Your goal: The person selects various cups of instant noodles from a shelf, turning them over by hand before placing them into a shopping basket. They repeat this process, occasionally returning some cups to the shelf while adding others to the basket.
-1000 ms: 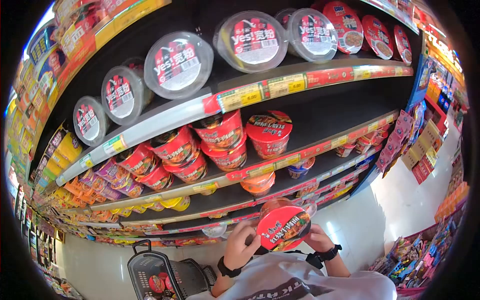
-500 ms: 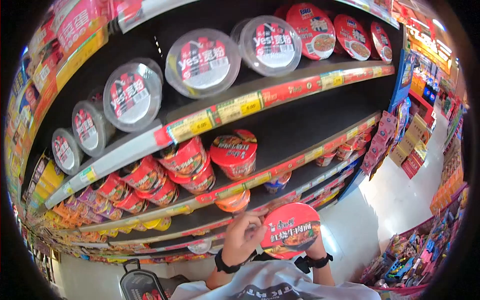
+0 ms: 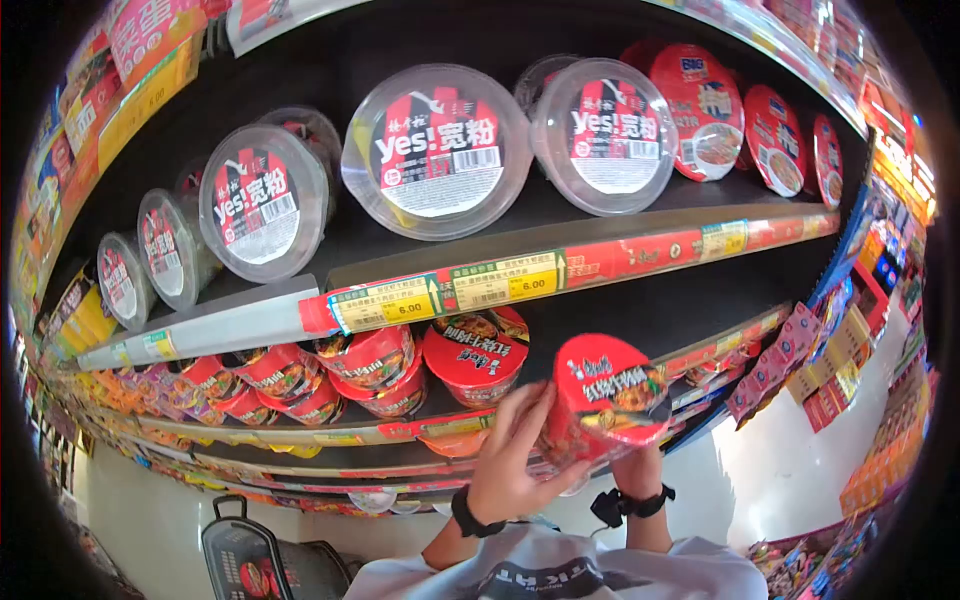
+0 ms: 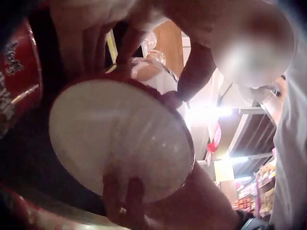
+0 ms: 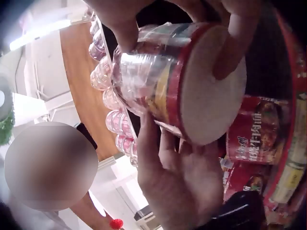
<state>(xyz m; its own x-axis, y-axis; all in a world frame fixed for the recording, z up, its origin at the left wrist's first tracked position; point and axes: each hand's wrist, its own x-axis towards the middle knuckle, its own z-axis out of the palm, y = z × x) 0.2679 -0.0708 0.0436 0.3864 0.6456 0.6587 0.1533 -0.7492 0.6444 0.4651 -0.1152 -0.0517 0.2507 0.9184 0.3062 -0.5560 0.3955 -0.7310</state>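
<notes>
Both hands hold a red instant noodle cup (image 3: pixel 605 390), its lid tilted up toward the head camera. My left hand (image 3: pixel 505 465) grips the near left side, fingers along the wall and thumb low. My right hand (image 3: pixel 638 475) supports the cup from beneath on the right, partly hidden behind it in the head view. In the right wrist view, right-hand fingers (image 5: pixel 235 48) curl over the cup's pale base (image 5: pixel 213 96). The left wrist view shows fingertips (image 4: pixel 134 191) of the right hand against that same base.
Matching red noodle cups (image 3: pixel 475 355) stand on the shelf left of the held cup. Clear-lidded tubs (image 3: pixel 440 150) line the shelf above, over a price rail (image 3: pixel 480 285). A dark shopping basket (image 3: pixel 235 545) with red cups inside stands on the floor at lower left.
The noodle cup has risen toward the shelves, and its lid has tilted so more side wall shows. My left fingers have straightened along its side. The shelf appears closer.
</notes>
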